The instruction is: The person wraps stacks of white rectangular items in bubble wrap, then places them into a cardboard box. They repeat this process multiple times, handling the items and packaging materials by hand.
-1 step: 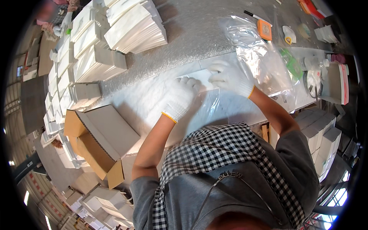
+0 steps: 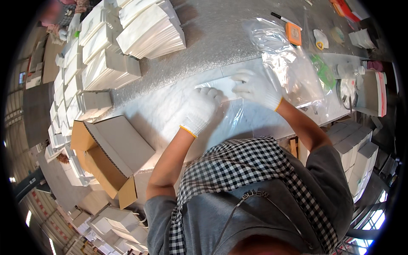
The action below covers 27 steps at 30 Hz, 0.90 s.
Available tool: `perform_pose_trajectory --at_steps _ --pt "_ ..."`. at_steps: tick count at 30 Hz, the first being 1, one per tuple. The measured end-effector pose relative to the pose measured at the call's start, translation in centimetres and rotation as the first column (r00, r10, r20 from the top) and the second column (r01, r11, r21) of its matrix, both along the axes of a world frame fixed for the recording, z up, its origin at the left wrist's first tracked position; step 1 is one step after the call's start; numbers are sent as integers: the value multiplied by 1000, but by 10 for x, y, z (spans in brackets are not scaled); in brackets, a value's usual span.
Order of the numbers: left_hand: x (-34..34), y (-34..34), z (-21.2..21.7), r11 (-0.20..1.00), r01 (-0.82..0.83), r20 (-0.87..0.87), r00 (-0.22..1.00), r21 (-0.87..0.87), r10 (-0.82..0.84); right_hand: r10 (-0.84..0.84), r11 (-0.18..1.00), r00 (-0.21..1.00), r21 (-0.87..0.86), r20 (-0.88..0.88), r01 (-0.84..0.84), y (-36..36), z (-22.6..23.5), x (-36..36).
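Note:
A flat white marble-look tile [image 2: 224, 87] lies over the pale marbled surface in front of me, with clear plastic film [image 2: 237, 115] hanging from its near side. My left hand [image 2: 200, 107], in a white knit glove, has its fingers curled over the tile's left end. On the tile's right end, my right hand [image 2: 259, 90], gloved the same way, grips with bent fingers. Both thumbs are mostly hidden. Right of my right hand lies a pile of clear plastic bags [image 2: 293, 74].
Stacks of white tiles [image 2: 148, 32] fill the far left. An open cardboard box [image 2: 104, 163] sits left of my left forearm. Beyond the bags lie an orange box [image 2: 293, 34] and a black marker [image 2: 278, 17]. Another person's gloved hand [image 2: 74, 23] shows at the upper left.

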<state>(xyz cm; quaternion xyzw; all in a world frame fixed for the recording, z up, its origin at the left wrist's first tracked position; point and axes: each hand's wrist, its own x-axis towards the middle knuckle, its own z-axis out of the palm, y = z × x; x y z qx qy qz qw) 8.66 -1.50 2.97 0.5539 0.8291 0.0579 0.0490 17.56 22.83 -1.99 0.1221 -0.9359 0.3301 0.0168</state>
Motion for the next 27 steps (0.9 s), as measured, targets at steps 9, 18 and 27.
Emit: perform_pose_trajectory --at_steps 9,18,27 --pt "28 -21 -19 999 -43 -96 995 -33 40 17 993 975 118 -220 9 -11 0 24" --pt "43 -8 -34 972 -142 -59 986 187 155 24 996 908 83 -419 12 -16 -9 22" --pt "6 30 -24 988 -101 8 995 116 101 4 995 926 93 -378 34 -20 4 25"
